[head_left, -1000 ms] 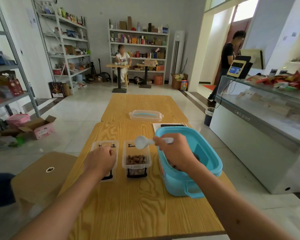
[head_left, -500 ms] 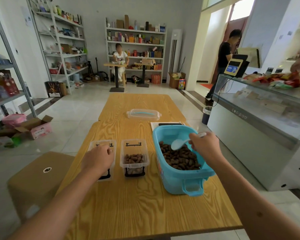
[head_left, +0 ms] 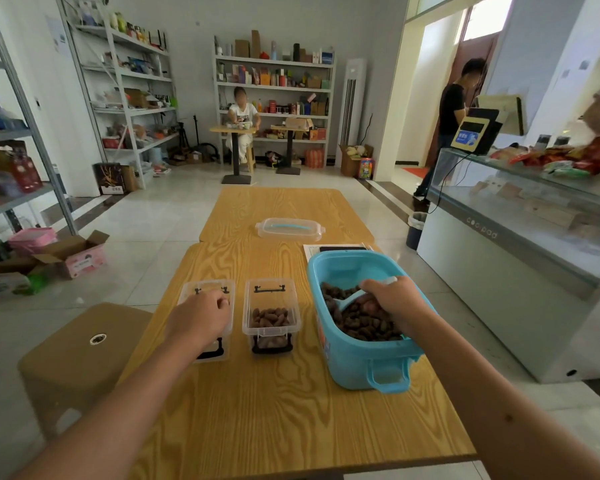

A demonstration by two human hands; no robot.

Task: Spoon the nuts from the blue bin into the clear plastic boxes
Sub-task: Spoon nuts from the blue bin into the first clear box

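Wooden table (head_left: 291, 410): right hand (head_left: 394, 303) gripping spoon (head_left: 352, 299) among nuts (head_left: 364, 322), left hand (head_left: 200, 318) curled atop box (head_left: 207, 296).

Blue bin (head_left: 357, 362), brown nuts (head_left: 364, 320)

Head-worn camera looks forward and down, close over the table (head_left: 291, 427).

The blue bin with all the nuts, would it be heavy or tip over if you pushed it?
The blue bin looks fairly heavy: a deep pile of nuts fills much of it. It probably would not tip, since it sits wide and low on the table. A push would more likely slide it on the smooth wood.
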